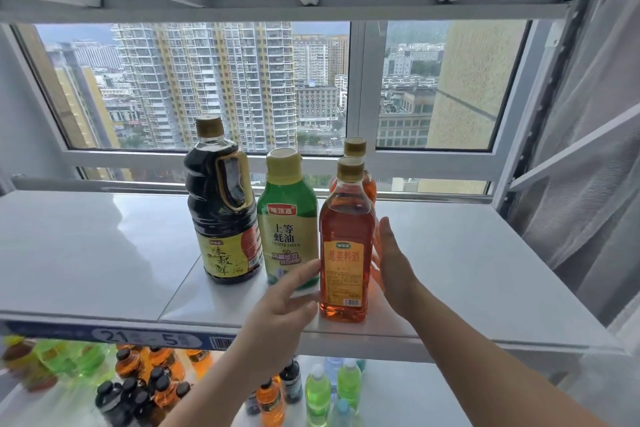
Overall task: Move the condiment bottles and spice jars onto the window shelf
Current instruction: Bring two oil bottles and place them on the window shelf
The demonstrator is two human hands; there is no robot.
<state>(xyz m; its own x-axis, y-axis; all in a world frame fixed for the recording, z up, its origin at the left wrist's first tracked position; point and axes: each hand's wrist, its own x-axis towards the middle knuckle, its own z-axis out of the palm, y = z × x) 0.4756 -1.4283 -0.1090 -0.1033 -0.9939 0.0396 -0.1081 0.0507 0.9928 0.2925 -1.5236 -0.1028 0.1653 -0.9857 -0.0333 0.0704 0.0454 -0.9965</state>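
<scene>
Colours on the white shelf point(86, 246)
A black bottle point(221, 204) is labelled yellow, a green bottle point(287, 218) capped yellow, an amber bottle point(346, 246) labelled orange.

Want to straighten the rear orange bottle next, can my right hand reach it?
Probably yes: the right hand is open beside the front orange bottle, and nothing stands right of the rear orange bottle; only the front one blocks it head-on.

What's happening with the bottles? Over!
Hands open, left hand and right hand either side of the front orange bottle. Bottle upright on the shelf. Close on its left, green bottle; nothing blocking.
</scene>
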